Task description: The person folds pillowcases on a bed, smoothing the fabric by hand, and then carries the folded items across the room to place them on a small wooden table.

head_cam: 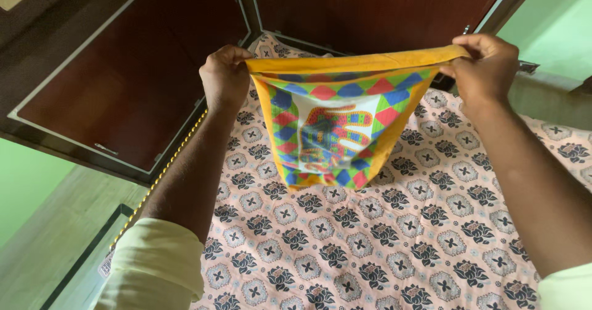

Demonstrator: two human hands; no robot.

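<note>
a small cloth cover (336, 131) with a yellow border and a patchwork of red, blue and green diamonds around a pale printed centre hangs in the air between the two hands. its top yellow hem is pulled taut in a nearly straight line, slightly higher at the right end, and the rest of the cloth sags below that line into a rounded pouch shape, its lower part a little blurred.

the left hand (225, 75) is closed in a fist round the left top corner of the cloth, knuckles facing the camera, so the corner itself is hidden inside the grip. the right hand (487, 63) pinches the right top corner between thumb and bent fingers, the hem running straight out of that pinch. the whole cloth lies between and below the two grips, clear of the surface under it.

beneath is a bed sheet (394, 236) in pale pink with rows of dark flower medallions. a pale yellow sleeve (157, 267) is rolled up on the left forearm. behind the hands stand dark brown panels (129, 82) with pale edging, and green walls (555, 20) show at the sides.
</note>
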